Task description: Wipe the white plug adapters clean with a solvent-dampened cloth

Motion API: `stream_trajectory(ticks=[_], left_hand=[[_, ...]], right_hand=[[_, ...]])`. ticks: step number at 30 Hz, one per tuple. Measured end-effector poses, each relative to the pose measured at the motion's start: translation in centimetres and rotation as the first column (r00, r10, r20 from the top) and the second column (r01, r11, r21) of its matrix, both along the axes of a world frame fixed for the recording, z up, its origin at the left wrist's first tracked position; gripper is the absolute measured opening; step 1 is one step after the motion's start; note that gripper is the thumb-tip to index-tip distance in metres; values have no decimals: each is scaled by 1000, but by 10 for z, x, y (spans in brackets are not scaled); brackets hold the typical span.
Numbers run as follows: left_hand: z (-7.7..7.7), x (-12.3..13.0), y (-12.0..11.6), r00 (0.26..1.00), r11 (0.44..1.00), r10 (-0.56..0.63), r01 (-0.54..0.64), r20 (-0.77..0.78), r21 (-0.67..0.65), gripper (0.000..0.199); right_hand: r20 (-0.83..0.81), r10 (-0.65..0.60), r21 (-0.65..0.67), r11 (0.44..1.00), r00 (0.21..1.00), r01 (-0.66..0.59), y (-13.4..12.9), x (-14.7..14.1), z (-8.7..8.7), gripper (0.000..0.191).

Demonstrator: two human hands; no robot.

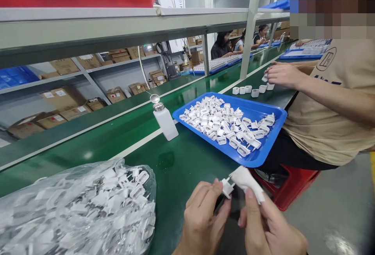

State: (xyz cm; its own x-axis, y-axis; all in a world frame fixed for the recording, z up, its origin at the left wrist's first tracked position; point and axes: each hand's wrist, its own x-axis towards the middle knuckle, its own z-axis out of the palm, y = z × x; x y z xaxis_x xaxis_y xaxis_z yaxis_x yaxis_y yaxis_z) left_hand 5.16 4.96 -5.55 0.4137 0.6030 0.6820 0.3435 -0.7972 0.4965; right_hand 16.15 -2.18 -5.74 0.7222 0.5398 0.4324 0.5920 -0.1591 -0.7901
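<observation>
Nearest the camera, the left hand (202, 212) is pinching a small white plastic two-pin plug (227, 188) between thumb and fingers, its pins pointing towards a folded white cloth (246, 180). The right hand (268, 222) is gripping that cloth; whether it is touching the pins is hard to tell. The step in hand seems to be bringing cloth and pins together; the next move is calling for a steady left grip and light right-hand control. Beyond the hands, a blue plastic tray (271, 149) is holding loose white plugs (216, 120) on the green table (164, 169). A translucent plastic bag (117, 208) full of similar pieces is lying to the left, and a square white bottle (166, 124) is standing beside the tray. A co-worker in a tan shirt (345, 102) is handling white pieces.
</observation>
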Motion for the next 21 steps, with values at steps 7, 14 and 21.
stream_trajectory(ticks=[7, 14, 21], left_hand=[[5, -1, 0, 997, 988, 71, -65, 39, -137, 16], [15, 4, 11, 877, 570, 258, 200, 405, -797, 28], [17, 6, 13, 853, 402, 136, 417, 504, -815, 34]], right_hand=[[274, 517, 92, 825, 811, -557, 7, 22, -9, 40], [-383, 212, 101, 977, 899, -187, 4, 16, -1, 31], [-830, 481, 425, 873, 282, -240, 20, 0, -13, 35]])
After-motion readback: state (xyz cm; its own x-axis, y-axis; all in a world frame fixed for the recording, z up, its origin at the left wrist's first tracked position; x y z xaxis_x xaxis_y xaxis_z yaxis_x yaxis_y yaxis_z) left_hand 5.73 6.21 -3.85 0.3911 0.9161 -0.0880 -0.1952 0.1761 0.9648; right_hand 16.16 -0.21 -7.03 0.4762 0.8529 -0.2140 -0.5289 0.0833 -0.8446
